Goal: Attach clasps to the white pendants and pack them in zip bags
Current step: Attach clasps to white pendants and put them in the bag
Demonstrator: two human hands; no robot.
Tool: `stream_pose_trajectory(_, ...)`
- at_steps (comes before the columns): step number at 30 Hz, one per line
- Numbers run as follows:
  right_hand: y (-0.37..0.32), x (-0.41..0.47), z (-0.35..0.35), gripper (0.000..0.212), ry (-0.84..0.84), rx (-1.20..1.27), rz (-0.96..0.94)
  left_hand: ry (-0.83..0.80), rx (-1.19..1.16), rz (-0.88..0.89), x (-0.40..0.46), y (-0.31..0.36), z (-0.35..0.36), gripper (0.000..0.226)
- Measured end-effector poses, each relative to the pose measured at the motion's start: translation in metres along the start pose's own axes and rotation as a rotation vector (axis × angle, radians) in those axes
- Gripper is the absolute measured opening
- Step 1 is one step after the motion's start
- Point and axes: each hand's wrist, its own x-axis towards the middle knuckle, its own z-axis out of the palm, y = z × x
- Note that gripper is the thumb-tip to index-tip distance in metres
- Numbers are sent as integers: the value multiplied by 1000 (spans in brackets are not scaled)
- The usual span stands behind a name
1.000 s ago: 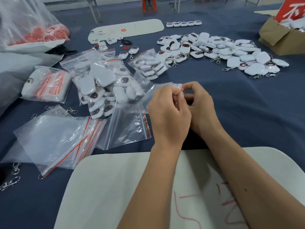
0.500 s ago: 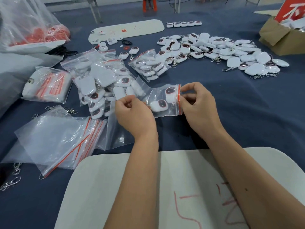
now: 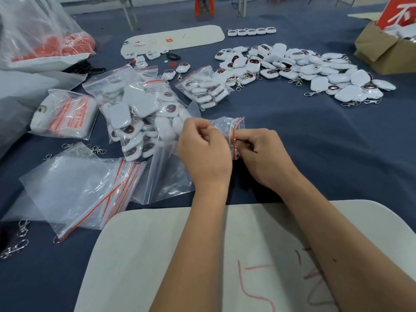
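Zip bag (image 3: 225, 126) is pinched above the blue tablecloth (image 3: 315, 136) by both hands; left hand (image 3: 203, 152) has moved back in beside right hand (image 3: 262, 152) at the red seal. Red marks on the white board (image 3: 139, 255) are unreadable

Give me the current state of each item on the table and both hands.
Small zip bag: held up by both hands.
Left hand: pinching the bag.
Right hand: pinching its red seal strip.
Filled bags: piled on cloth.
Empty bags: flat, stacked.
Loose pendants: heaped, unbagged.
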Motion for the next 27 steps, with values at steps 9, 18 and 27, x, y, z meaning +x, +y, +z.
stream_pose_trajectory(9, 11, 23, -7, 35, 497, 51, 163, -254, 364, 203, -12, -4, 4, 6)
stream_pose_trajectory(18, 34, 152, -13, 69, -46, -711, 116, -269, 486, 270, -20, -6, 4, 9)
stream_pose_trajectory(27, 55, 188, -5, 63, -95, -778, 173, -462, 345, 380, -27, -2, 13, 7)
